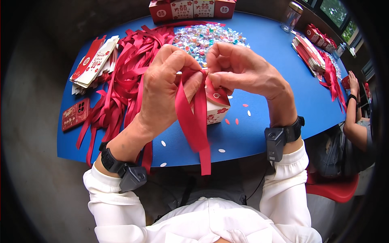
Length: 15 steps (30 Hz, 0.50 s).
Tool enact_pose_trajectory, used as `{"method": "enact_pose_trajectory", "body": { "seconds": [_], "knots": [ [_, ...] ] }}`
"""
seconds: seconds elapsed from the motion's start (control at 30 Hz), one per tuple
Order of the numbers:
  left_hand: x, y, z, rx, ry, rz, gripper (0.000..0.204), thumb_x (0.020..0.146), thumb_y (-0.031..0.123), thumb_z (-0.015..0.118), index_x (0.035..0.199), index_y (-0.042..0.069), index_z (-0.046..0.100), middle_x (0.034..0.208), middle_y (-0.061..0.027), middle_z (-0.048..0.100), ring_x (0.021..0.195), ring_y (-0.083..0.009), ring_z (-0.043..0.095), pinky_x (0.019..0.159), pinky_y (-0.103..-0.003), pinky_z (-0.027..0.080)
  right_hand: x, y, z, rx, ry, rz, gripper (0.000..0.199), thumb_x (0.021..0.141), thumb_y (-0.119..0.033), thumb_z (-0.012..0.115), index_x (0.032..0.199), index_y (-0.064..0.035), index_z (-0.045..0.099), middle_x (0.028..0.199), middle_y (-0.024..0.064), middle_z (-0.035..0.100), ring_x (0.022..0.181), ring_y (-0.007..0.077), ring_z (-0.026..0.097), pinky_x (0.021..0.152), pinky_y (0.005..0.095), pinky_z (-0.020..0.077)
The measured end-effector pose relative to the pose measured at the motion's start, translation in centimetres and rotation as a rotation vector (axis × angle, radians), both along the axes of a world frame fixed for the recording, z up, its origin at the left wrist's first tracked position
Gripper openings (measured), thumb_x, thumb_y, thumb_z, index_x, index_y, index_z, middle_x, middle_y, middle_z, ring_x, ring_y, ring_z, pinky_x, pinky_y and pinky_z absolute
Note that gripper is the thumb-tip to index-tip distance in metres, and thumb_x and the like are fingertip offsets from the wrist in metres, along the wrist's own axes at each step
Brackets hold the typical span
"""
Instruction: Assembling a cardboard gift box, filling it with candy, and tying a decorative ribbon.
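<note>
A red ribbon (190, 123) runs down from my left hand (158, 87), which is closed on it with thumb and fingers. Its loose ends hang past the table's front edge. My right hand (245, 73) meets the left one at the top of a small red and white gift box (216, 111). There, its thumb and fingertips pinch the ribbon's upper part. The box stands upright under both hands, which hide its top and left side.
Many loose red ribbons (129, 69) lie left on the blue table (259, 137), beside flat cartons (95, 65) and a phone (75, 115). Behind my hands is a heap of shiny wrapped candies (190, 38). A lidded jar (291, 17) stands far right; another person's hand (353, 83) is at the right edge.
</note>
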<state>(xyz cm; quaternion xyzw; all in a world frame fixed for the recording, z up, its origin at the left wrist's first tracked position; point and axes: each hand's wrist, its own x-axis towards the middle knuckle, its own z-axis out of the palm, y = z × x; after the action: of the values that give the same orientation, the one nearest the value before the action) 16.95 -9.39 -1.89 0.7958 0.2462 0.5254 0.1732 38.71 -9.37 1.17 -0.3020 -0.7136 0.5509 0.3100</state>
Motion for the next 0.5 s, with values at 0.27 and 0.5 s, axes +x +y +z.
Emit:
{"method": "enact_pose_trajectory", "body": {
  "seconds": [0.27, 0.5],
  "knots": [
    [-0.16, 0.34, 0.1, 0.072, 0.012, -0.006, 0.012, 0.08, -0.004, 0.071, 0.086, 0.001, 0.063, 0.086, -0.0088, 0.053, 0.076, -0.0214, 0.058, 0.063, -0.033, 0.046, -0.37, -0.07, 0.07, -0.023, -0.078, -0.09, 0.023, 0.091, -0.019, 0.07, 0.105, -0.0008, 0.067, 0.075, 0.0017, 0.064, 0.069, 0.008, 0.059, 0.06, 0.0237, 0.0473],
    [-0.18, 0.22, 0.24, 0.053, 0.033, -0.019, 0.013, 0.08, -0.002, 0.074, 0.088, 0.001, 0.064, 0.088, -0.0089, 0.053, 0.078, -0.021, 0.058, 0.066, -0.032, 0.047, 0.15, 0.47, -0.75, -0.098, 0.172, -0.067, 0.015, 0.093, -0.017, 0.064, 0.094, -0.0035, 0.059, 0.083, 0.0038, 0.066, 0.064, 0.0052, 0.052, 0.058, 0.0194, 0.0432]
  ]
}}
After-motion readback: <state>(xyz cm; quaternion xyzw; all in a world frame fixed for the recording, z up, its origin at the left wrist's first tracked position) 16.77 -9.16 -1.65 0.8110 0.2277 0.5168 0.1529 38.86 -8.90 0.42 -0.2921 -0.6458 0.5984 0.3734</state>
